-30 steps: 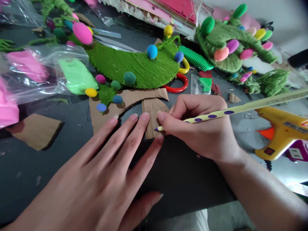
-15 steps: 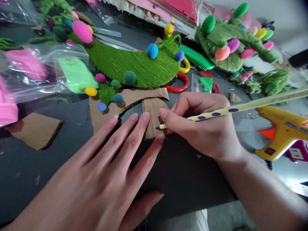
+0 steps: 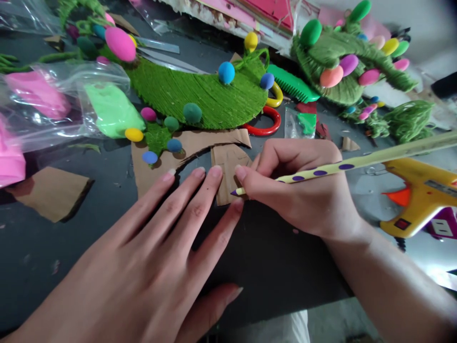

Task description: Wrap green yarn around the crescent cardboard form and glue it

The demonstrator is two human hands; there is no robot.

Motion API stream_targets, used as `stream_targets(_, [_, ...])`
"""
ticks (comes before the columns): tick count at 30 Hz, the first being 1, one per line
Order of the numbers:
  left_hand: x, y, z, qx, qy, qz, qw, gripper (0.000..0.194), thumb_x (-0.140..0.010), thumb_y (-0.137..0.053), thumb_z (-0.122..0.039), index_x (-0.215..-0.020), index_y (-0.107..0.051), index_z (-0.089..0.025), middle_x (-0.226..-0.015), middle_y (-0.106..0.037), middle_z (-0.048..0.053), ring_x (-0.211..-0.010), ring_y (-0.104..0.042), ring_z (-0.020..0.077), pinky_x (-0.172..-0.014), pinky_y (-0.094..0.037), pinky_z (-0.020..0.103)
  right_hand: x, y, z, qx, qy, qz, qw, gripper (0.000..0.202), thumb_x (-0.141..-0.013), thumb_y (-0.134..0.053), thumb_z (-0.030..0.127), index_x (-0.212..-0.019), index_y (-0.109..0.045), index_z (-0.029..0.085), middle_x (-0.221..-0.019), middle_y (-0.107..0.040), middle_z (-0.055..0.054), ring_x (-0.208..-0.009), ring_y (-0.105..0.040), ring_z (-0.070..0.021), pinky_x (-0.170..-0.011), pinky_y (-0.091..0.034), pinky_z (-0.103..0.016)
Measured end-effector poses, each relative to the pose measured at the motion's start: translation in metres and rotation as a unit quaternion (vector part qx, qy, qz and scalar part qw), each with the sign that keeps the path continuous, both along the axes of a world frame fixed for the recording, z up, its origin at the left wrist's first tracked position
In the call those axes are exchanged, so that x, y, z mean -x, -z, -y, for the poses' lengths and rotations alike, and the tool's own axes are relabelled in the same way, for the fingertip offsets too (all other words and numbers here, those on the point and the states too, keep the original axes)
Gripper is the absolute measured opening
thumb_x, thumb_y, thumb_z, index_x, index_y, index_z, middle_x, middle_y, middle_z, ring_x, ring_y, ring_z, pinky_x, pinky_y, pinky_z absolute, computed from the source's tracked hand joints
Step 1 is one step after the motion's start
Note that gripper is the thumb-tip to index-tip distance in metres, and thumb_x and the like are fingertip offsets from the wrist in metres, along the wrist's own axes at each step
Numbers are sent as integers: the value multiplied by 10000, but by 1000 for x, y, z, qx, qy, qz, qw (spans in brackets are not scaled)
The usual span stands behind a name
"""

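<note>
My left hand (image 3: pixel 160 252) lies flat with its fingers spread, index and middle fingertips at the edge of a small cardboard piece (image 3: pixel 227 166). My right hand (image 3: pixel 303 190) is closed round a pale yellow pencil (image 3: pixel 378 156) with purple dots. The pencil's purple tip is on or just over the lower part of the piece, which bears faint drawn lines. Behind it lies a larger cardboard sheet (image 3: pixel 150 176) with a curved cut edge. Beyond that is a green yarn-wrapped crescent (image 3: pixel 200 97) with coloured balls on it.
Red-handled scissors (image 3: pixel 264 128) lie partly under the crescent, near a green comb (image 3: pixel 291 83). A yellow glue gun (image 3: pixel 421 190) is at the right. Bags of pink and green clay (image 3: pixel 110 112) lie left, above a cardboard scrap (image 3: pixel 52 193).
The pencil tip and my right fingertips have shifted very slightly down on the small cardboard piece. My left hand has stayed in place.
</note>
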State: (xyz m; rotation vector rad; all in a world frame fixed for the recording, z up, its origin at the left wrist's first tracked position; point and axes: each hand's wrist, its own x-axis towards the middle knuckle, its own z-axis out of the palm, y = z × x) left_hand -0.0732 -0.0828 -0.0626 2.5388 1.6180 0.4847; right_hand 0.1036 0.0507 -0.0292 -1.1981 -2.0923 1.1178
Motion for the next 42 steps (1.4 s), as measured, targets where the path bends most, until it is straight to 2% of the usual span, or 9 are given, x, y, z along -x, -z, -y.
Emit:
stream_targets(10, [1,-1,0,-2,6,2,1000,824,-882,-518,-672,-1530,-408,-175,-1674,-224,135,-1504,-300,382,-1266,-165,543,1,1,1,-9,2,-20,1000,329,-794,-770,231,-554,-554,174,-499,-546,34,-461,-369,-58,-369,-252,-216])
stream_targets(14, [2,-1,-1,1,16,-5,1000,850,-870,-542,-671,-1529,-410,-150,-1665,-215,193,-1517,-265,378,-1258,-158,544,0,-1,0,-1,0,3,1000,342,-790,-751,178,-532,-527,184,-523,-560,19,-473,-402,-73,-379,-260,-232])
stream_targets(18, [1,1,-1,-2,10,-3,1000,867,-853,-553,-683,-1522,-424,-146,-1651,-236,218,-1520,-257,375,-1248,-182,565,1,-1,-1,0,17,-15,1000,323,-773,-751,157,-528,-541,173,-508,-545,22,-473,-413,-67,-382,-265,-226])
stream_targets(24, [1,2,-1,-19,7,-5,1000,875,-850,-548,-677,-1527,-413,-140,-1648,-245,219,-1513,-276,374,-1249,-198,569,1,0,0,8,7,-16,1000,335,-789,-779,221,-545,-552,179,-492,-541,34,-436,-357,-50,-361,-256,-226])
stream_targets(34, [0,3,0,-36,8,-20,999,898,-832,-518,-704,-1533,-406,-154,-1641,-283,199,-1506,-292,384,-1254,-212,582,-1,-2,0,-8,1,7,1000,339,-773,-757,132,-531,-528,195,-536,-570,16,-474,-420,-83,-391,-285,-255])
stream_targets(42, [0,6,0,-37,4,-35,999,925,-815,-499,-718,-1545,-390,-159,-1634,-290,210,-1507,-286,394,-1251,-219,589,0,-1,-2,2,19,-16,1000,327,-790,-751,201,-536,-549,169,-514,-563,18,-474,-411,-64,-383,-262,-222])
